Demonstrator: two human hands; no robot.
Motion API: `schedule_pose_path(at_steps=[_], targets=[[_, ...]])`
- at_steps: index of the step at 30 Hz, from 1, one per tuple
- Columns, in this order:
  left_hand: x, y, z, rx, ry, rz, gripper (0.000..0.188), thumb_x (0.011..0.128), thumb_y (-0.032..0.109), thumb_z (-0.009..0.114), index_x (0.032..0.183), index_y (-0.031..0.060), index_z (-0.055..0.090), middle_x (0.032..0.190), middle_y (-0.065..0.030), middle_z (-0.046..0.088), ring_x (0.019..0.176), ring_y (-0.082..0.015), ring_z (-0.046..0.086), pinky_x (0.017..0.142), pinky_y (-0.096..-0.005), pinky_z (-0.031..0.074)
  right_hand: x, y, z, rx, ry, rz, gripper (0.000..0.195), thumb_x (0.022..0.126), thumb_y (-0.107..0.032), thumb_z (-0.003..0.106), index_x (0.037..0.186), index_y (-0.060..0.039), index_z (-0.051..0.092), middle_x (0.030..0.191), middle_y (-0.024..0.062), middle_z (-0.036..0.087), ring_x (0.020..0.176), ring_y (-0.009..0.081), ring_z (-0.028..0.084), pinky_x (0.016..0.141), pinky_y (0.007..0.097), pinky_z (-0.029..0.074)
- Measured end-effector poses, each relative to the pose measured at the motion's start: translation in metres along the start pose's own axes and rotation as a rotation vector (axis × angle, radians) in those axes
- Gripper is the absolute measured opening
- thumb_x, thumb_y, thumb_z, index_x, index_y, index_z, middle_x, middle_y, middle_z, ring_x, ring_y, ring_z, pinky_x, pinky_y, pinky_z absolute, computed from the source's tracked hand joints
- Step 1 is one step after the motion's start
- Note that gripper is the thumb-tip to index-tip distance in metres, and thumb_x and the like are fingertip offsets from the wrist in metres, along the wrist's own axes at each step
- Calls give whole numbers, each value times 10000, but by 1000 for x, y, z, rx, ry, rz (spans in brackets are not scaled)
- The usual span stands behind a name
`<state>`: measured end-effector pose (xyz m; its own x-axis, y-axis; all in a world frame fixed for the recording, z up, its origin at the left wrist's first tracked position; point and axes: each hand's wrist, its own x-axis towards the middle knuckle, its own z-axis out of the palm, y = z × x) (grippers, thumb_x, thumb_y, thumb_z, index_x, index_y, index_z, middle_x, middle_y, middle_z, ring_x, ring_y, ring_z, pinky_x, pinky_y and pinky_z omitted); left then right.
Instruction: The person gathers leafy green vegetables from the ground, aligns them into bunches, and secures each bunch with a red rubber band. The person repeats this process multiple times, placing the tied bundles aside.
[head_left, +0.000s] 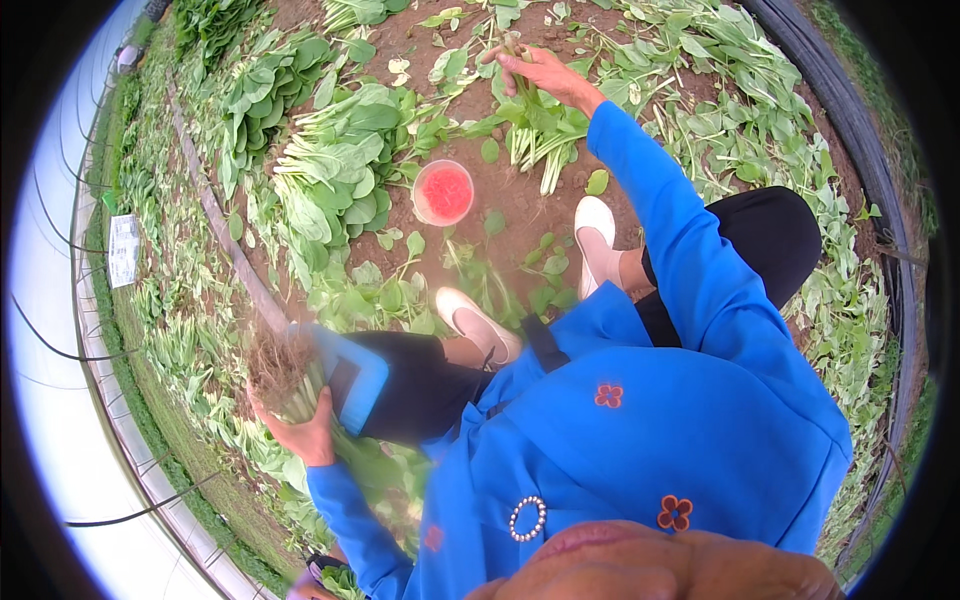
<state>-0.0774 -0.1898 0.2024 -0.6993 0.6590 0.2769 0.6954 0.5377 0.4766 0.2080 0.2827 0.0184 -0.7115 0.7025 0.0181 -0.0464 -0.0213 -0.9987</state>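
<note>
My left hand (304, 427) grips a thick bunch of leafy green plants (300, 394), its brown roots upward and its leaves hanging down beside my sleeve. At the upper middle, my right hand (532, 71) holds a few green stems (527, 82) above a small pile of leafy greens with pale stalks (547, 146) on the soil. A small round tub (443, 193) with red bands or strips in it stands on the soil between that pile and a larger heap of stacked greens (337, 157).
Loose leaves lie around my pale shoes (476, 324). More stacked greens (270, 94) are at the upper left, near a long strip (225, 232) across the ground. Black sheeting (862, 112) edges the right side. Curved greenhouse film (67, 375) rises at the left.
</note>
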Motion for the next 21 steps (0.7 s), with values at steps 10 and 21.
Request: schedule_pose_path(at_steps=[10,21], targets=[[0,6,0,-100,-9,-9,990,580,81,829,1397,-32,280,1339,-188,435,1237,-294,427,1079,-409,314,-4,-6,13,487,50,-13,471,938,-192,531,1365,-95,357,986,108,600,828,177,631,739,339,547],[0,4,0,-69,1,-56,1059,566,151,856,1392,-96,241,1372,-233,386,1277,-311,375,1118,-416,228,3,18,12,511,195,-98,329,966,-313,490,1187,-69,490,1023,85,582,864,155,608,766,309,530]])
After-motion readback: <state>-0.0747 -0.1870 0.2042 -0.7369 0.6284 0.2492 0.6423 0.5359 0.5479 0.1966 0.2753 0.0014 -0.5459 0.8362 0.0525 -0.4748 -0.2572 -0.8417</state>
